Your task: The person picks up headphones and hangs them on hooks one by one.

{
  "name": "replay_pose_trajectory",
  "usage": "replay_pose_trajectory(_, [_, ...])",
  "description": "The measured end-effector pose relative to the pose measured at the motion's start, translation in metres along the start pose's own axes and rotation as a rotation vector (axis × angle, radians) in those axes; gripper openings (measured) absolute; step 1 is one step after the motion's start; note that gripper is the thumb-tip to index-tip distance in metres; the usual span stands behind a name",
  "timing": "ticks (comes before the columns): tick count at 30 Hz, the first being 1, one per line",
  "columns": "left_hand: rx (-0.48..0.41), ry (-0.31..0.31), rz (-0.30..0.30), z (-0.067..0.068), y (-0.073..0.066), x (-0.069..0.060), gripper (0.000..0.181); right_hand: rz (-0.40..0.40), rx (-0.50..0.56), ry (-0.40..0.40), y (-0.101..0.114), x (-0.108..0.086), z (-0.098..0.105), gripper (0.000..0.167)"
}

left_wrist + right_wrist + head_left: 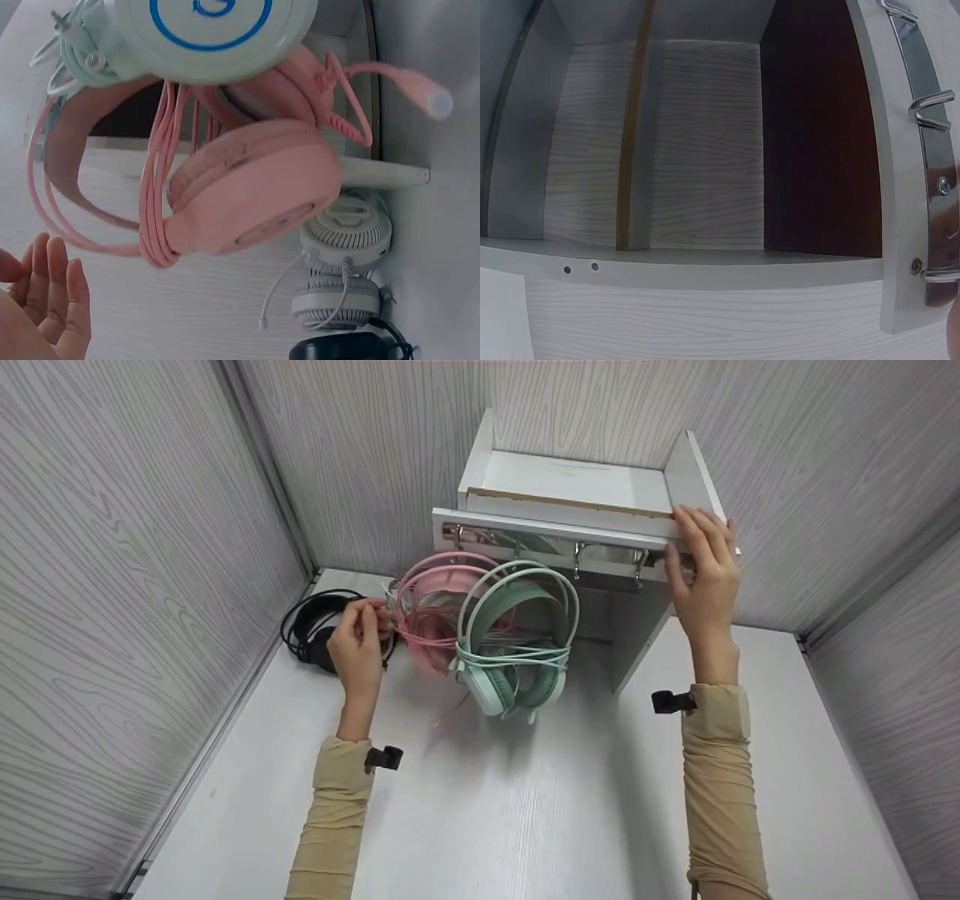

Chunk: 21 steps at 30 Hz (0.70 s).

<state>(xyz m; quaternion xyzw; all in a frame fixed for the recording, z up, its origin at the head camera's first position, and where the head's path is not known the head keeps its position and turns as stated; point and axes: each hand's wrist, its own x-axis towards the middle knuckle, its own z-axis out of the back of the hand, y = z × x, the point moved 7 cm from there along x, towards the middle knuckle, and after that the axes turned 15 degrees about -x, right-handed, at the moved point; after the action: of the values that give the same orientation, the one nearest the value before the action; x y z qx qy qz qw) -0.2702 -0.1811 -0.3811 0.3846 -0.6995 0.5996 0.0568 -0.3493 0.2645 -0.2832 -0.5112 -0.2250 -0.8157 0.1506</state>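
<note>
My left hand (358,649) is raised beside the left edge of the pink headphones (446,579). In the left wrist view its fingers (56,281) are apart from the pink headband, with nothing held. Both the pink pair and the mint-green headphones (491,690), their cables wound round them, hang from the left hooks of a white shelf unit (577,484). My right hand (705,566) grips this unit's right front corner, fingers over the top and thumb against the front. Only a sliver of that hand (953,334) shows in the right wrist view.
Two metal hooks (577,561) on the right carry nothing. Black headphones (319,619) lie on the white tabletop (525,810) at the back left. White headphones (345,232) are by the wall in the left wrist view. Wood-grain panels (135,547) enclose the table.
</note>
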Motion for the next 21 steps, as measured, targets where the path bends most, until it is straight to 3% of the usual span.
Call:
replay_pose_trajectory(5, [0.066, -0.056, 0.007, 0.030, 0.038, 0.016, 0.026, 0.003, 0.000, 0.002, 0.000, -0.001, 0.002, 0.036])
replay_pose_trajectory(10, [0.145, -0.115, 0.044, 0.058, 0.066, 0.023, 0.025, 0.006, -0.004, 0.011, -0.002, -0.002, 0.002, 0.036])
replay_pose_trajectory(16, [0.338, -0.162, 0.222, 0.089, 0.104, 0.028, 0.023, 0.000, -0.007, -0.006, -0.003, -0.002, 0.002, 0.036])
replay_pose_trajectory(21, [0.456, -0.220, 0.375, 0.112, 0.129, 0.027, 0.036, -0.001, -0.005, -0.001, 0.000, -0.002, 0.001, 0.036])
